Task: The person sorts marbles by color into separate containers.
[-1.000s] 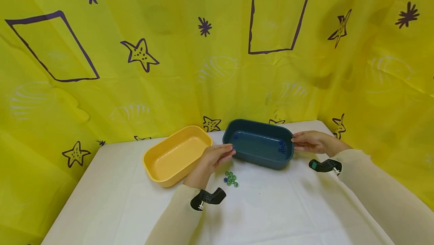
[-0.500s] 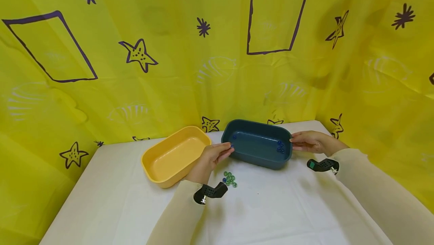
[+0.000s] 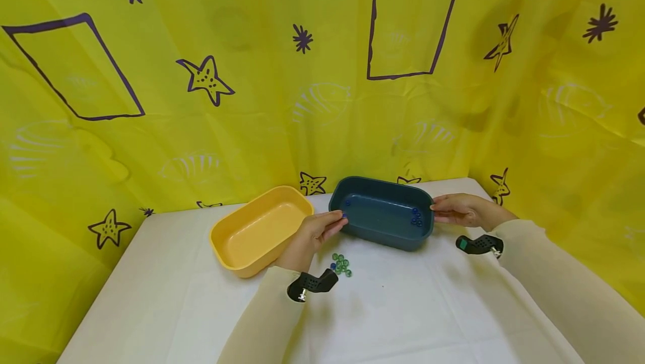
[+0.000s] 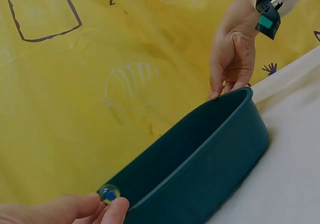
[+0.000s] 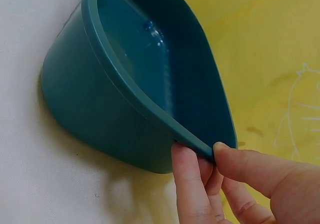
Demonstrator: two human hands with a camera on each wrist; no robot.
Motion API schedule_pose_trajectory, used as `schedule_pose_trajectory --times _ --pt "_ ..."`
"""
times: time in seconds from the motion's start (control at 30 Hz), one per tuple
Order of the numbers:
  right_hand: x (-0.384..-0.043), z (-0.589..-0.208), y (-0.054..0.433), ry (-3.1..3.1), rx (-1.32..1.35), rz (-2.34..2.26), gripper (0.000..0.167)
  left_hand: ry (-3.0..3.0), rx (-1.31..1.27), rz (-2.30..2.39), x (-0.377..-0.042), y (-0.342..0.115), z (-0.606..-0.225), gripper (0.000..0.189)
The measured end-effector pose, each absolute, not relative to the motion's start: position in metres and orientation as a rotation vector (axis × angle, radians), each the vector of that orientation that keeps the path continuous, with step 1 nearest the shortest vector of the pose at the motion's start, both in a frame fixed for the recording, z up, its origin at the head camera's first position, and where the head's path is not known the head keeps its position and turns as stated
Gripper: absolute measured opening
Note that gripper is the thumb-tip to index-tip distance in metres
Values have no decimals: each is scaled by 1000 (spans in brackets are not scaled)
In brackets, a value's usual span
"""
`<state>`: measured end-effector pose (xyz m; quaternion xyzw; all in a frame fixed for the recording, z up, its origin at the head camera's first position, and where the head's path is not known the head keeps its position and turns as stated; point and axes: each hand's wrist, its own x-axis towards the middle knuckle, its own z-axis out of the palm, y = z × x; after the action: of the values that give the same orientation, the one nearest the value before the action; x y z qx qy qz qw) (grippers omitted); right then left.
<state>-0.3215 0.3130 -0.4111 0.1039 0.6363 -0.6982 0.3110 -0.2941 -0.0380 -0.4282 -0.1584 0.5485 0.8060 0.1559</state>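
Note:
Between thumb and fingertips, my left hand (image 3: pixel 316 231) pinches a clear marble with a blue core (image 4: pixel 110 193), at the near left end of a dark teal tub (image 3: pixel 383 237). My right hand (image 3: pixel 461 210) grips the tub's right end, thumb on the rim and fingers against the outer wall, as the right wrist view shows. Several blue marbles (image 3: pixel 416 218) lie inside at the right end. One more blue marble (image 5: pixel 148 25) is near the left end. On the table, several green marbles (image 3: pixel 341 259) lie in a cluster with one blue marble (image 3: pixel 333 266).
A yellow tub (image 3: pixel 259 229) stands left of the teal one, partly behind my left hand and forearm; no marbles show in it. Both tubs stand on a white-covered table (image 3: pixel 403 308). A yellow patterned curtain (image 3: pixel 262 129) hangs close behind and at the sides.
My left forearm and wrist have turned slightly while the fingers keep the marble at the tub's edge. My right hand stays on the rim, and the tubs and marbles look unmoved.

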Motion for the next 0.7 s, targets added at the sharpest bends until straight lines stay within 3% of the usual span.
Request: schedule_pose_trajectory --times 0.3,0.53,0.7 --pt "-321 -412 312 1678 258 -1837 27 1526 -471 2309 -294 -39 -430 28" --pt "-322 -413 313 1675 263 -1840 19 1525 -482 2293 -293 -43 -431 27" --pt "-322 -412 312 1696 258 -1827 28 1534 -491 2277 -291 -47 -433 28"
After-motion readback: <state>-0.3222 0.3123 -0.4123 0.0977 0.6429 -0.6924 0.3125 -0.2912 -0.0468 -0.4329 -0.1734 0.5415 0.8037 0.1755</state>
